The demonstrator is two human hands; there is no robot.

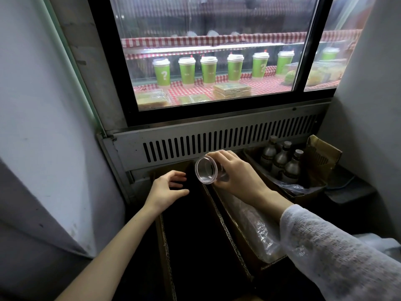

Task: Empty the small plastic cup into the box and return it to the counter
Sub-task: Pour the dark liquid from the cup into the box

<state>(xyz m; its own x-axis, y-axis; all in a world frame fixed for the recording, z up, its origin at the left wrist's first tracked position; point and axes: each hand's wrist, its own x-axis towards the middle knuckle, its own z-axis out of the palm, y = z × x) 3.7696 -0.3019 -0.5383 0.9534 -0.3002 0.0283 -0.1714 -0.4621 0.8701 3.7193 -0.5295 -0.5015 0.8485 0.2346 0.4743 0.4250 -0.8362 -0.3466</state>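
Note:
My right hand (236, 177) grips a small clear plastic cup (206, 169), tipped on its side with its mouth facing left toward me. The cup looks empty. It hangs over a dark open cardboard box (167, 246) on the floor, just left of the flap that divides it from a neighbouring box. My left hand (168, 190) hovers over the far left corner of the dark box, fingers loosely spread, holding nothing. The inside of the box is too dark to see.
A second cardboard box (236, 237) lined with clear plastic sits to the right. Behind it, a box (323, 157) holds several dark bottles (282, 161). A display fridge (206, 51) with green cups stands ahead above a vent grille (227, 137). Walls close in on both sides.

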